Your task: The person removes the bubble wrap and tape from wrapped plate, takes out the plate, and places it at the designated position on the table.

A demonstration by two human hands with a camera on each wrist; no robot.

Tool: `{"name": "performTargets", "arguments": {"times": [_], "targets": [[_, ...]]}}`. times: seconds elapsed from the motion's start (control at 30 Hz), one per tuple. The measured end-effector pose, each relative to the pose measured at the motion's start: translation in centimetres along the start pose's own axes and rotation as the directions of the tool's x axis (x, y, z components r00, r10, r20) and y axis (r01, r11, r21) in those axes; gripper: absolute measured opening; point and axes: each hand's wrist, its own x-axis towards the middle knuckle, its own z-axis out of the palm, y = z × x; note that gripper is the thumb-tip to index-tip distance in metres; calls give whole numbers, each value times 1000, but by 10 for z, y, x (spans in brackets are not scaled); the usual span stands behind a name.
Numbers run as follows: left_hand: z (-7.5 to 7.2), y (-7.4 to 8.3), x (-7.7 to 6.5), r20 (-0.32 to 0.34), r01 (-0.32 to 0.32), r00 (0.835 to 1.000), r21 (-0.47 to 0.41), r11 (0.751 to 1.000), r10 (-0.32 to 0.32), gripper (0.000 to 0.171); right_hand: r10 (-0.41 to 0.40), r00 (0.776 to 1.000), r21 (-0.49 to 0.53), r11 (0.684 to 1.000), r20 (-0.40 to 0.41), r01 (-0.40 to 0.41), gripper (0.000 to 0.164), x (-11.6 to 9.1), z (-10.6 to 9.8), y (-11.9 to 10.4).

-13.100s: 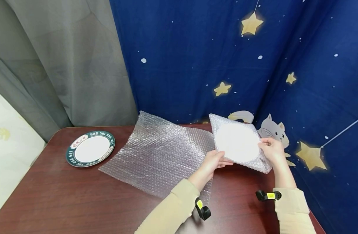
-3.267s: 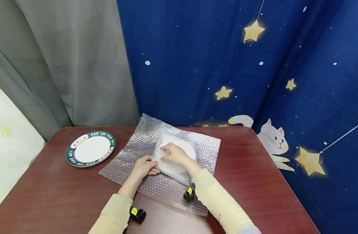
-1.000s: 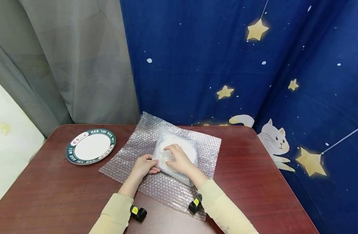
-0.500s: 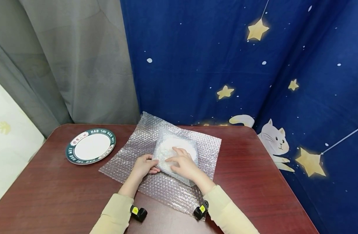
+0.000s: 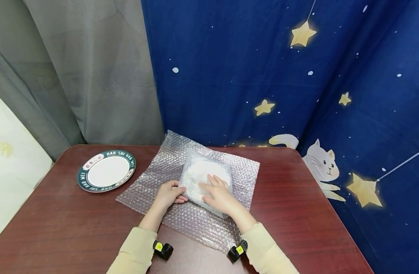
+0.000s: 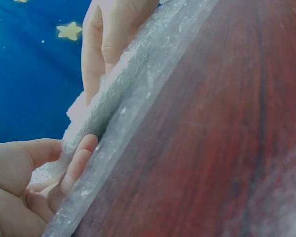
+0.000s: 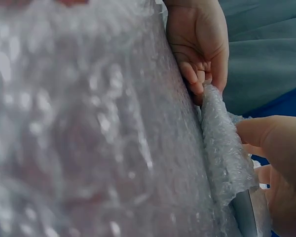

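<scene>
A bubble-wrapped bundle (image 5: 192, 179) with a white round face, like a plate, lies on a spread bubble wrap sheet (image 5: 185, 219). At its left edge my left hand (image 5: 166, 196) pinches the wrap, thumb on top and fingers underneath. My right hand (image 5: 220, 196) rests on top of the bundle with fingers spread. In the left wrist view, the left hand (image 6: 19, 182) grips the bundle's folded wrap (image 6: 111, 94) near its corner. The right wrist view shows the right hand (image 7: 286, 153) against the bundle's upper side, where a smooth rim (image 7: 245, 215) peeks from under the wrap (image 7: 222, 143).
A plate (image 5: 108, 172) with a dark green lettered rim lies at the back left of the brown wooden table (image 5: 291, 213). Grey and blue curtains (image 5: 209, 76) hang right behind the table's back edge.
Over ten seconds ago both hands held the bundle up at the right; now it lies on the sheet. Within the last second my right hand slid slightly right and toward me, its fingers flattening.
</scene>
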Motion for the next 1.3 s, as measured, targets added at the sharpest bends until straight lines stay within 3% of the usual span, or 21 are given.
{"name": "performTargets", "arguments": {"times": [0.23,0.4,0.5,1.3], "targets": [[1,4,-4,-10,1,1000,23,1000,-1,27,-6,998,35,999,-60,8,54,-5,-1,0],[-1,-14,9,-30,-5,1000,9,1000,5,30,-10,995,34,999,-100,14,57,-6,0,0],[-1,-17,10,-42,-13,999,14,1000,14,33,-13,993,43,999,-121,18,58,-6,0,1],[0,-19,11,-58,-16,998,-1,1000,16,27,8,968,133,991,-250,26,70,-11,-9,10]]}}
